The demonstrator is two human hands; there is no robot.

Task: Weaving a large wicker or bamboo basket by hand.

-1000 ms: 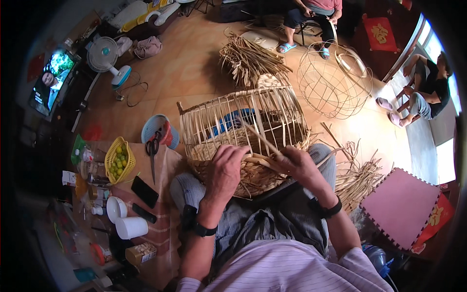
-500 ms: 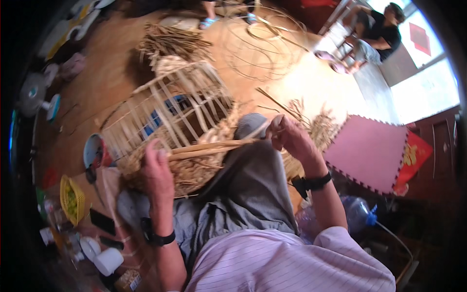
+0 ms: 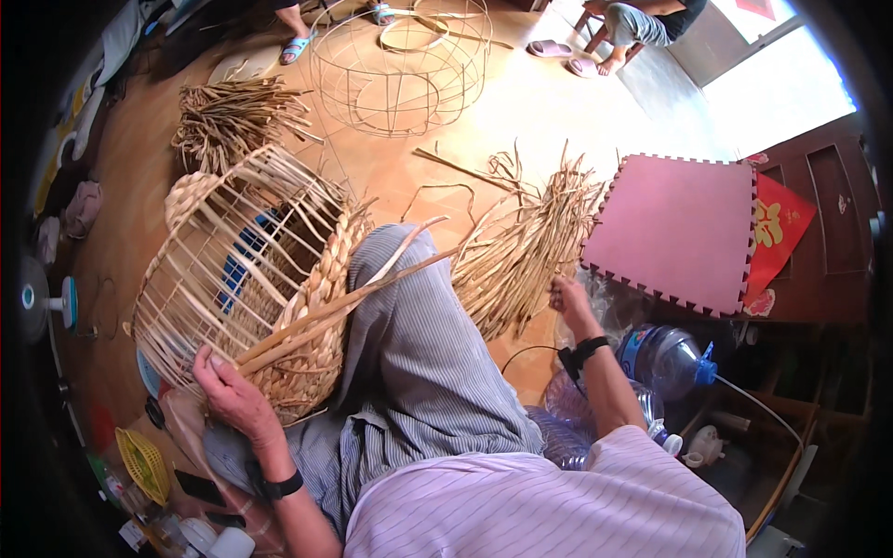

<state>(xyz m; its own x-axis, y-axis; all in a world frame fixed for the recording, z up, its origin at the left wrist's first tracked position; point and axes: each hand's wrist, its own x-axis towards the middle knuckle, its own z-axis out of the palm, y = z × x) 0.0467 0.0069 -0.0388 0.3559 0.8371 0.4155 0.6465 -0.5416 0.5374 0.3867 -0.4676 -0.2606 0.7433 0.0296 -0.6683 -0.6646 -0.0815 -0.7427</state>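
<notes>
A half-woven basket leans across my left leg, its upper part open pale ribs, its lower part braided, with long flat strips lying over it. My left hand is closed on the basket at its lower left edge. My right hand is out to the right at the bundle of dried stalks on the floor, fingers curled; what they hold is too small to make out. A blue object shows through the ribs.
Beyond lie another stalk bundle and a wire frame. A pink foam mat is at right above water jugs. Two other people's legs and sandals are at the top. A yellow plastic basket is lower left.
The view has swung right. The basket sits further left. My right hand has left the strips over the basket and moved right to the stalk bundle; my left hand stays at the basket.
</notes>
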